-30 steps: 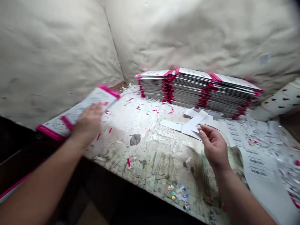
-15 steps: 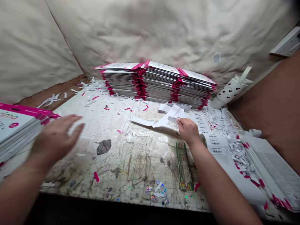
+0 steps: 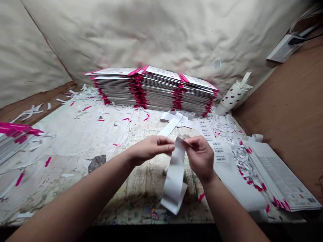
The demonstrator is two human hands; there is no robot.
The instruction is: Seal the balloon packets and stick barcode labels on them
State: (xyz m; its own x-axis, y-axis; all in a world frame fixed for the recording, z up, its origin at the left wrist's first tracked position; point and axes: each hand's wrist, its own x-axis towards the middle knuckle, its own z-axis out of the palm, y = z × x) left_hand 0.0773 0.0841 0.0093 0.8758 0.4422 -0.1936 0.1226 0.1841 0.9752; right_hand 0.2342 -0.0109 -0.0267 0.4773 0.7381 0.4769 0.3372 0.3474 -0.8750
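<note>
above the stained bench (image 3: 60, 188), the left hand (image 3: 148, 149) and right hand (image 3: 200, 156) meet around a white paper strip (image 3: 175, 178). left fingers (image 3: 165, 143) and right fingers (image 3: 191, 143) are closed to a pinch on its upper end, one from each side, so that end stays fixed while the length hangs free below. the pink-banded stack (image 3: 151, 89) sits back against the cloth wall (image 3: 151, 33), away from this grip, with barcode labels (image 3: 219, 159) to the right.

Two hands (image 3: 148, 149), one heart-print tumbler (image 3: 233, 95), one power strip (image 3: 284, 48).
</note>
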